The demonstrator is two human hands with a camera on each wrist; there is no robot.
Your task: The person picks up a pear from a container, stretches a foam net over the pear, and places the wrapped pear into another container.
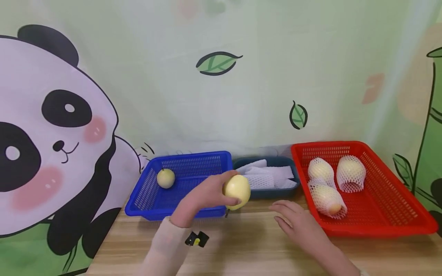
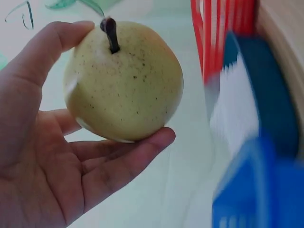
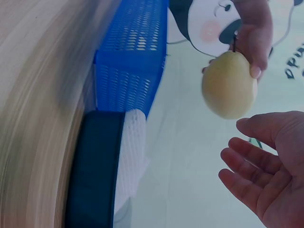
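Note:
My left hand [image 1: 210,193] grips a pale yellow pear [image 1: 238,191] between thumb and fingers, held up near the front right corner of the blue basket [image 1: 179,214]. In the left wrist view the brown-speckled pear [image 2: 126,83] shows its dark stem on top. My right hand [image 1: 297,222] holds nothing; its fingers are spread and loosely bent, in front of the dark teal bin [image 1: 262,193]. Seen from the right wrist, the right hand [image 3: 266,166] has its thumb tip close to the lower end of the pear [image 3: 230,86]. Another pear [image 1: 166,178] lies in the blue basket.
White foam net sleeves [image 1: 266,178] fill the teal bin between the baskets. At the right, a red basket [image 1: 386,199] holds three pears in foam nets [image 1: 350,173]. A small black item [image 1: 197,239] appears by the left sleeve. A panda-printed cloth [image 1: 172,107] hangs behind the wooden table [image 1: 241,245].

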